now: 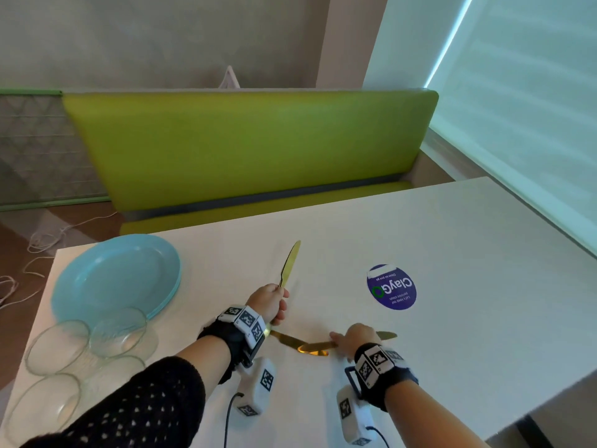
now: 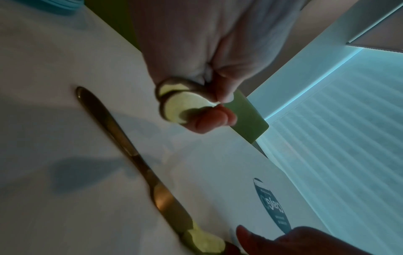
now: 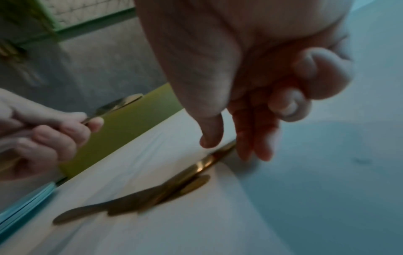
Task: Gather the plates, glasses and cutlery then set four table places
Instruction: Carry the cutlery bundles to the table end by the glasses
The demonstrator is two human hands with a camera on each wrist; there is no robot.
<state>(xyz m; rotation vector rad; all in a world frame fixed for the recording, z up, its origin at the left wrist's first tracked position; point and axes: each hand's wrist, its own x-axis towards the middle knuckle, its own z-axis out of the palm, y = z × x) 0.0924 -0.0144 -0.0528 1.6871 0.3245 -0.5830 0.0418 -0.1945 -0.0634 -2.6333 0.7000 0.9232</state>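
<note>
The left hand [image 1: 269, 302] grips a slim gold knife [image 1: 289, 264] raised over the white counter [image 1: 452, 253]; the right hand [image 1: 353, 339], fingers extended, touches gold knives [image 1: 310, 345] lying crossed there.

A green padded bench [image 1: 252, 150] stands against the far grey wall [image 1: 161, 37], with a pale blind-covered window [image 1: 523, 92] glowing at right.

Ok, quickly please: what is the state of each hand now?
Left hand: grips gold cutlery.
Right hand: fingers reaching onto a gold knife, grip not clear.
</note>
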